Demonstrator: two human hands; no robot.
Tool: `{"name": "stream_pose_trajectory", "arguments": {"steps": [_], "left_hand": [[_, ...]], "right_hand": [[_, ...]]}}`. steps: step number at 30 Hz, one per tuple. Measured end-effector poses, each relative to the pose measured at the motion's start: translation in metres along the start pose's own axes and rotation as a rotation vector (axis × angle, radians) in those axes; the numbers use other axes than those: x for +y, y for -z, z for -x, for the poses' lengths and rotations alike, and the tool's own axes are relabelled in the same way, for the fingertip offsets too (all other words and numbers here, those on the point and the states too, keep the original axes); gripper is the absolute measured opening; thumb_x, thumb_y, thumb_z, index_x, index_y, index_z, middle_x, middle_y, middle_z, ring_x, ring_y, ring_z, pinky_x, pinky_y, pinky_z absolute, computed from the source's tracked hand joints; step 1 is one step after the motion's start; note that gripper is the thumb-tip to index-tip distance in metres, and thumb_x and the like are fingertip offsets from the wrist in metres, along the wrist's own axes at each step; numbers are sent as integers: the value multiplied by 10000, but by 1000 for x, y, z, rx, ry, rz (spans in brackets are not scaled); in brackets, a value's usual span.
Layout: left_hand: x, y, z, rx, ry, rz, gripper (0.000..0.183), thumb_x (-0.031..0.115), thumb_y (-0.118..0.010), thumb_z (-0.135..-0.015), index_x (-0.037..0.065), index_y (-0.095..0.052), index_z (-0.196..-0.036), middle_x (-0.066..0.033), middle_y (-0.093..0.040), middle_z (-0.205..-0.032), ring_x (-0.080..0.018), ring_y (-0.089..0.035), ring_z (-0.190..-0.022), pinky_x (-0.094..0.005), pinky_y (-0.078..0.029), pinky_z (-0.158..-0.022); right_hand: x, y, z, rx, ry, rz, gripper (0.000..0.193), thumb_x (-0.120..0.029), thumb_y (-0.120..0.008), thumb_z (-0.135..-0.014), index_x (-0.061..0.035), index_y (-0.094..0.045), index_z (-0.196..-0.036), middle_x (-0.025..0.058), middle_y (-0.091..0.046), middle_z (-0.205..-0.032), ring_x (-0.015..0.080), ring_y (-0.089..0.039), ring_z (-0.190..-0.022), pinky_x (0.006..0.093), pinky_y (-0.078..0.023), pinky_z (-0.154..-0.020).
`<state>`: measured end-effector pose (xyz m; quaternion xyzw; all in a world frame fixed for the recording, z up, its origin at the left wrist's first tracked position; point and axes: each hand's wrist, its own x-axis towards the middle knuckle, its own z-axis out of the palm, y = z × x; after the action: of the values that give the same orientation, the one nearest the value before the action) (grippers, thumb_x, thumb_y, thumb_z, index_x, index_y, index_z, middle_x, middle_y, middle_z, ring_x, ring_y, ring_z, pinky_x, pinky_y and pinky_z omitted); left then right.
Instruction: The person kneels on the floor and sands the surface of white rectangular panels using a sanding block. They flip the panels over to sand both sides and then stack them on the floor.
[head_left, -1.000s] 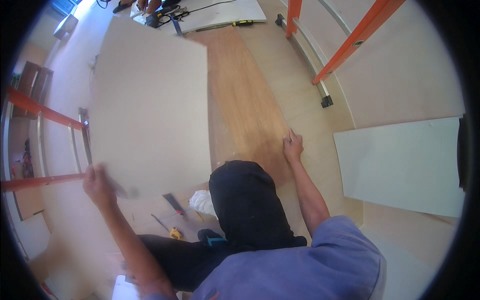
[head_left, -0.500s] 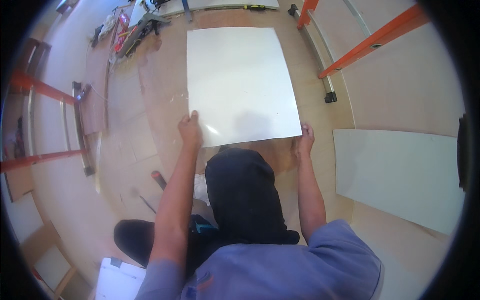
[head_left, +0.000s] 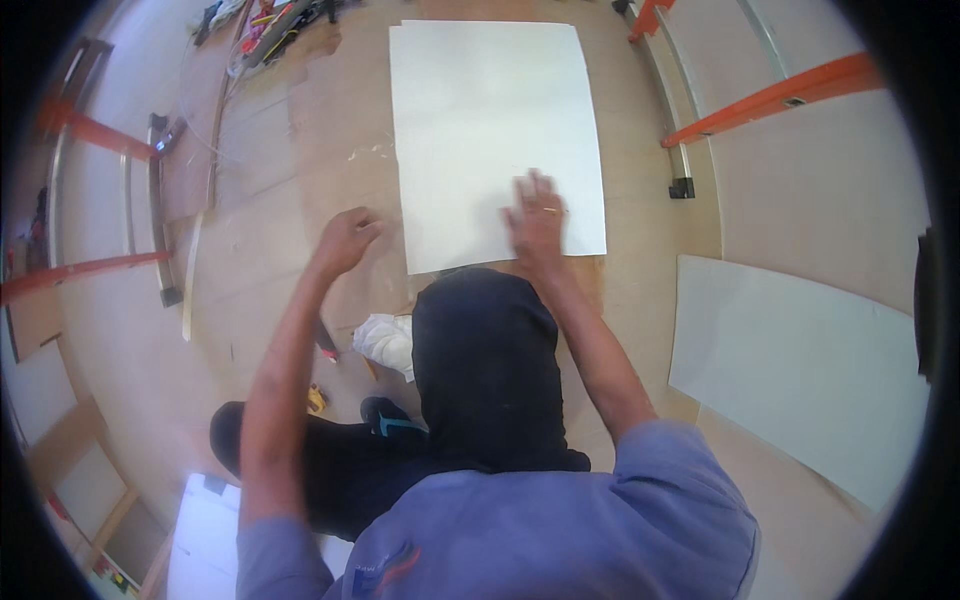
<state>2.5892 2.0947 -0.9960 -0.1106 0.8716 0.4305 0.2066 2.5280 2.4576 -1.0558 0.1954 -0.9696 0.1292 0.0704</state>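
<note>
A white rectangular sheet (head_left: pixel 490 110) lies flat on brown board on the floor in front of me. Along its far edge a second layer peeks out. My right hand (head_left: pixel 538 225) rests over the sheet's near right part, fingers spread, with a ring on one finger; it is slightly blurred. To the left of the sheet, apart from its edge, my left hand (head_left: pixel 350 238) hangs with loosely bent fingers and nothing visible in it. A crumpled white cloth (head_left: pixel 386 343) sits by my knee, and a tool with a red and black handle (head_left: pixel 325 342) is partly behind my left forearm.
Orange ladder frames stand on the left (head_left: pixel 110 135) and the right (head_left: pixel 775 100). A white panel (head_left: pixel 800 360) leans at the right wall. Assorted tools (head_left: pixel 275 35) are piled at the far left. A small yellow object (head_left: pixel 317 400) lies near my left foot.
Both hands have let go of the sheet's near corners, and it now lies flat. My left hand has moved off to the left; my right hand has come inward onto the sheet.
</note>
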Motion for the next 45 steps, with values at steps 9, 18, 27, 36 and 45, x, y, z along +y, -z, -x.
{"name": "stream_pose_trajectory", "arguments": {"steps": [9,18,27,36,45], "left_hand": [[29,120,146,-14,69,-351,370,195,-722,-947,-2,-680,-1257,-175,-715,-1083,-301,-687,-939,-396,-544,-846],[14,138,162,-65,224,-329,427,206,-724,-953,-2,-659,-1321,-173,-709,-1053,-296,-684,-889,-406,-539,-831],[-15,129,168,-125,251,-373,438,180,-726,-944,1,-654,-1337,-195,-727,-1057,-324,-696,-957,-419,-531,-885],[-12,137,170,-85,193,-320,448,198,-725,-950,7,-648,-1348,-184,-729,-1020,-315,-695,-920,-414,-534,-866],[-9,137,168,-88,205,-393,445,204,-731,-949,9,-652,-1341,-185,-733,-1018,-313,-701,-933,-416,-537,-859]], "right_hand": [[37,-31,-59,-265,-99,78,752,-561,-478,-1050,-161,-298,-1661,88,-217,-1749,323,-194,-1605,623,-128,-1277],[71,38,-11,29,-470,141,742,-457,-479,-1069,18,-321,-1618,214,-232,-1722,387,-172,-1603,617,-99,-1266],[67,3,66,-294,-351,174,754,-555,-440,-1066,-113,-290,-1658,105,-182,-1760,334,-168,-1617,679,-74,-1255],[134,56,45,-16,-443,187,603,-349,-635,-983,-52,-523,-1496,186,-489,-1554,377,-473,-1423,566,-377,-1158],[65,19,47,-160,-390,-27,659,-434,-753,-918,-142,-600,-1487,78,-436,-1570,318,-390,-1445,511,-309,-1187]]}}
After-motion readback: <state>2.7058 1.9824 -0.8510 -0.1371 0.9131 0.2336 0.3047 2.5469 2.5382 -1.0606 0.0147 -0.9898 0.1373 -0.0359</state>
